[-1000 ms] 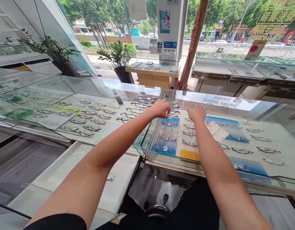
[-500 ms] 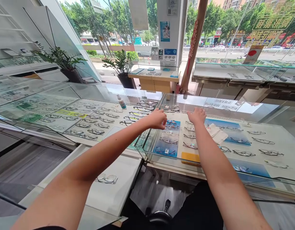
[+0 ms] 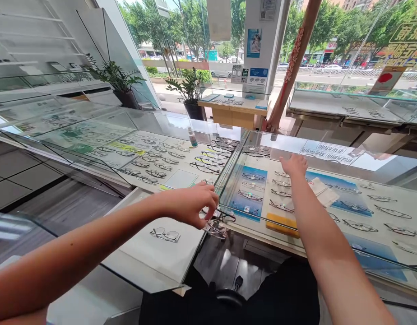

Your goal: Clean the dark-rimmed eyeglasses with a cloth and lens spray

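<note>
My left hand [image 3: 196, 205] is closed on a pair of eyeglasses [image 3: 215, 228], held by the front corner of the glass display case [image 3: 225, 174]. The glasses hang from the fingertips over the edge of the pulled-out white drawer [image 3: 150, 262]. Another pair of eyeglasses [image 3: 165, 234] lies in that drawer. My right hand [image 3: 294, 165] rests on the glass top of the right-hand case with its fingers apart, holding nothing. A pale cloth [image 3: 322, 192] lies just to the right of it. Rows of glasses show under the glass, some on blue cards [image 3: 251, 189].
A small spray bottle [image 3: 192, 137] stands on the left case, behind the rows of glasses. An orange-yellow case [image 3: 282, 224] lies near the front edge of the right case. Two potted plants [image 3: 194, 108] and a wooden post [image 3: 289, 76] stand farther back.
My left hand has come back and down from over the right case to the drawer's edge, and glasses now show hanging from it. My right hand stays on the glass. The view has turned left.
</note>
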A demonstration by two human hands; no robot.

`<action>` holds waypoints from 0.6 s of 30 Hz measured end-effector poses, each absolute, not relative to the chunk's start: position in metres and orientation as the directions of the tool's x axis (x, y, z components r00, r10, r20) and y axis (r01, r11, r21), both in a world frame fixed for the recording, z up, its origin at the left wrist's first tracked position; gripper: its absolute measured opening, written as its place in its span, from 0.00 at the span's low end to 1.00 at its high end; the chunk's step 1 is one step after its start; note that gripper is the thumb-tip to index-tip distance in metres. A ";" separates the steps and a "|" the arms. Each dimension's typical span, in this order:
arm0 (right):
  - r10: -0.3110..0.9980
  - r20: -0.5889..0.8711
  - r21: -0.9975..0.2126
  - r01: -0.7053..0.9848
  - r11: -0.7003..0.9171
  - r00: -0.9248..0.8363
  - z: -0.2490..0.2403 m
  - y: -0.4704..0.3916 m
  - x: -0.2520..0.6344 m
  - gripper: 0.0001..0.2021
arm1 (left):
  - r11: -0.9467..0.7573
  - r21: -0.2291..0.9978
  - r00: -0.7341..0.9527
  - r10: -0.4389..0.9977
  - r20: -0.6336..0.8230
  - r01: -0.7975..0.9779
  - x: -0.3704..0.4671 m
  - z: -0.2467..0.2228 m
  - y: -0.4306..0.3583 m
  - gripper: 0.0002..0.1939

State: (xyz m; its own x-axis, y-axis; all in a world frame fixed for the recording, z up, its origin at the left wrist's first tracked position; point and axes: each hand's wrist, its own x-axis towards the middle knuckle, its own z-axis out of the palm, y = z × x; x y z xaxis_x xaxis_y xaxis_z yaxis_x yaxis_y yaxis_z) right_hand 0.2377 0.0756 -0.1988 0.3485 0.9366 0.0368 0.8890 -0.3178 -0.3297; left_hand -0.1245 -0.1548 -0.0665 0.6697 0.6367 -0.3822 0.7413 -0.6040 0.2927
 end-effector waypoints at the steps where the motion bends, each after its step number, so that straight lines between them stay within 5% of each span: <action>1: 0.936 0.039 -0.328 0.890 -0.318 0.349 -0.199 0.076 0.238 0.40 | -0.585 0.322 0.666 0.621 -0.413 0.745 -0.132 -0.064 -0.165 0.08; 4: 0.934 0.061 -0.331 0.890 -0.314 0.352 -0.202 0.077 0.241 0.40 | -0.528 0.379 0.648 0.570 -0.505 0.760 -0.154 -0.066 -0.189 0.08; 8: 0.929 0.093 -0.343 0.887 -0.309 0.359 -0.206 0.079 0.245 0.40 | -0.508 0.282 0.572 0.614 -0.544 0.814 -0.185 -0.102 -0.200 0.07; 18: 0.925 0.107 -0.355 0.883 -0.307 0.365 -0.208 0.080 0.248 0.39 | -0.412 0.143 0.435 0.836 -0.333 0.900 -0.252 -0.203 -0.151 0.06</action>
State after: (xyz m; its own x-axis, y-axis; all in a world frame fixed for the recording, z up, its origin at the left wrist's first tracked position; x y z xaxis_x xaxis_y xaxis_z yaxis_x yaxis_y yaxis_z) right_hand 0.2477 0.0798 -0.2082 0.3645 0.9250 0.1068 0.8829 -0.3069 -0.3553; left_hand -0.2519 -0.1509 -0.2026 0.4355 0.8364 -0.3329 0.9000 -0.4117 0.1429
